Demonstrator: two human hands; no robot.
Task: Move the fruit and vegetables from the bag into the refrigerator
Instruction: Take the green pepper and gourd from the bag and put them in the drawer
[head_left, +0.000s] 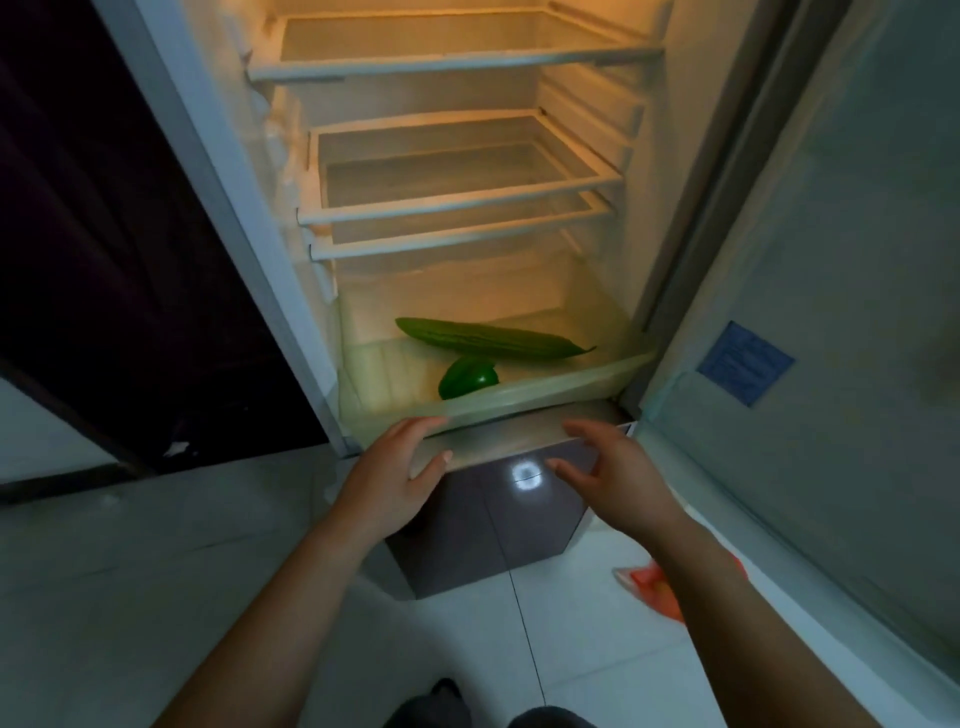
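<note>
A: Where are the vegetables found?

B: A cucumber (488, 339) is laid across the far part of the drawer (545, 387), low in the fridge (691, 130). A pepper (467, 380) is set just near of it. The bag (660, 587) is seen on the floor (156, 571), near right, partly hidden.

A: How would they be handled?

B: The cucumber is judged stiff and smooth, best taken round its middle. The pepper is judged light, hollow and glossy, best cupped round its body.

A: And the hands?

B: The left hand (395, 478) is laid on the drawer's near rim, fingers almost straight; nothing is gripped. The right hand (618, 478) is spread wide and empty by the ledge (519, 431); contact cannot be told.
</note>
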